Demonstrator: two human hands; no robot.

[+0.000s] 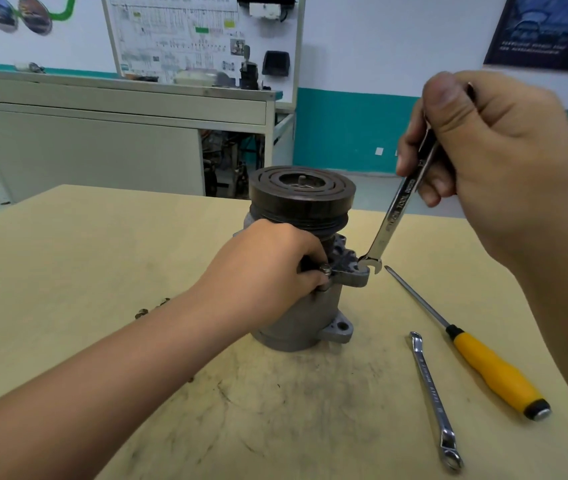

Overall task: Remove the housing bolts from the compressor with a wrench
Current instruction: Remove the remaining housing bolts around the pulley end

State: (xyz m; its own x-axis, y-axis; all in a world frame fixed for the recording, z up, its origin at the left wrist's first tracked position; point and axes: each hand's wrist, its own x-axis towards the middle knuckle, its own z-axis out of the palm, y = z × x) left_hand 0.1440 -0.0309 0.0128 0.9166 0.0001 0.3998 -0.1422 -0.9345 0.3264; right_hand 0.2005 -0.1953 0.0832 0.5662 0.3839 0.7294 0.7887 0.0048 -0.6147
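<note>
Fig.: bolt removal, head view. Table (102, 258): pale top, scuffed w/ dark grease. Compressor (305, 282): stands upright at table centre, dark grooved pulley on top, grey cast body below w/ mounting ears; I judge it heavy, rigid, prob. oily, so best steadied by the body or flange, not the pulley, which may spin. My left hand (268, 268): fingers curled round the upper body just under the pulley, thumb and forefinger pinching a housing bolt (326, 270) at the flange. My right hand (490, 161): fingers closed round the shank of the wrench (391, 220), held steeply; its open end sits just beside the flange ear, whether touching I cannot tell. Steel shank is stiff and slick; grip far out for leverage. Spare wrench (433, 400) and yellow-handled screwdriver (476, 355) lie apart, right of compressor.
</note>
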